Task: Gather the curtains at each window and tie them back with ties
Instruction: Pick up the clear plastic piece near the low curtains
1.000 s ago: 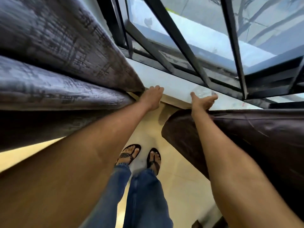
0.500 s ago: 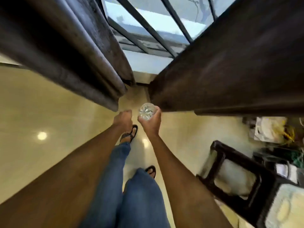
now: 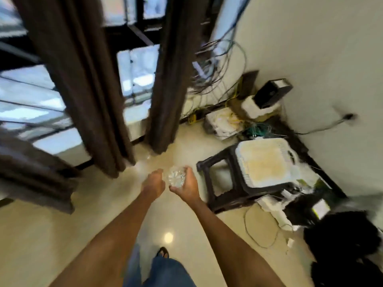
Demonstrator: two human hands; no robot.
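Cupping a clear faceted glass piece [image 3: 176,178] in my right hand [image 3: 187,188], fingers curled around it, I hold it above the floor [image 3: 62,235]. My left hand [image 3: 153,186] sits just beside it, touching its edge; I cannot tell its grip. Two brown curtains [image 3: 83,79] hang ungathered ahead.

Dark brown curtains [image 3: 83,79]; cream glossy floor [image 3: 51,235]; black stool [image 3: 228,183]; blue jeans [image 3: 165,272].

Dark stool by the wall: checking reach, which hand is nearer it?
Right. The right hand, holding a clear faceted object, is just beside the stool; the left hand lies farther away.
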